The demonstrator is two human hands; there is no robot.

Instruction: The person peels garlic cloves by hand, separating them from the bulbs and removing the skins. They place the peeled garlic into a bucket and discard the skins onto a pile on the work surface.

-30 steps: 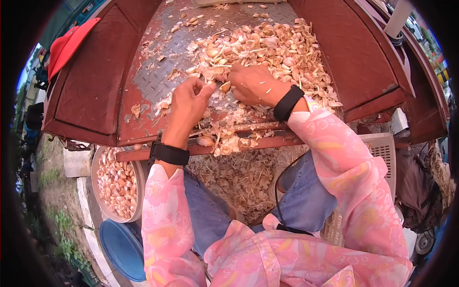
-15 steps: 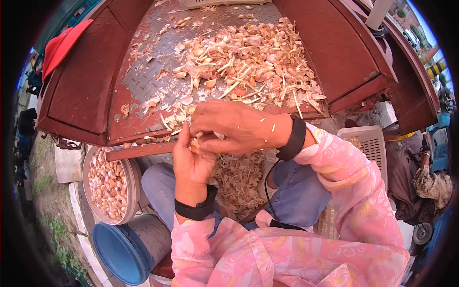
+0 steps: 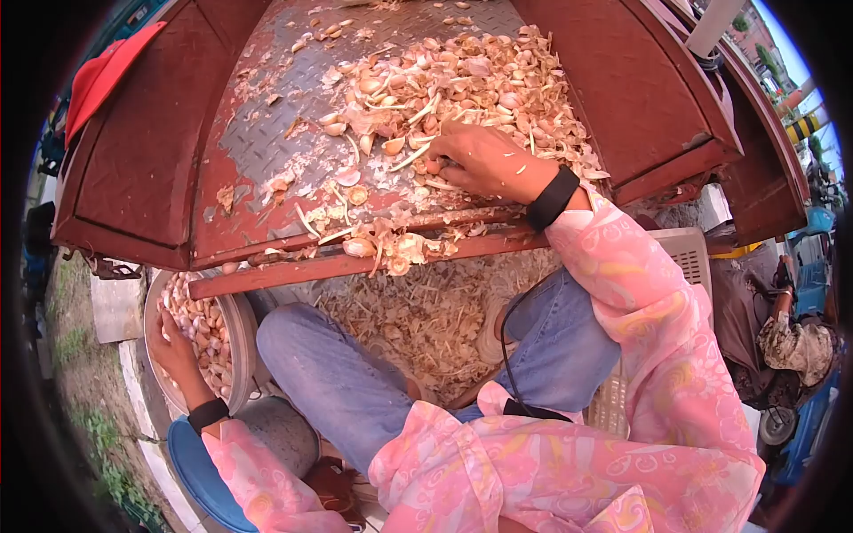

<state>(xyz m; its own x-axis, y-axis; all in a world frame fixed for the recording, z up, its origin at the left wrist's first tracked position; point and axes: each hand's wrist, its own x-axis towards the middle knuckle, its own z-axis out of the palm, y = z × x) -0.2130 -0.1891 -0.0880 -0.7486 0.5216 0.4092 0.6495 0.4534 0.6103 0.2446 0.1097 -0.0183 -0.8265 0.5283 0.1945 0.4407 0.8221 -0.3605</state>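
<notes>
My right hand (image 3: pixel 484 162) rests palm-down on a heap of garlic cloves and husks (image 3: pixel 462 84) spread over a red, metal-plated bed (image 3: pixel 267 133); its fingers curl into the pile, and I cannot see what they hold. My left hand (image 3: pixel 171 342) reaches down to the left over a round metal bowl (image 3: pixel 238 329) full of peeled garlic cloves (image 3: pixel 203 324), fingers spread near the cloves. Both wrists wear black bands and pink patterned sleeves.
Garlic husks (image 3: pixel 426 320) litter the ground between my knees. A blue bucket (image 3: pixel 200 466) stands under the bowl. A red cap (image 3: pixel 102 75) lies at upper left. A white plastic crate (image 3: pixel 689 253) sits to the right, and a rusty bar (image 3: pixel 355 262) edges the bed.
My hands were together at the bed's edge working a clove. Now the left hand has dropped to the bowl of cloves and the right has gone back up onto the garlic pile.
</notes>
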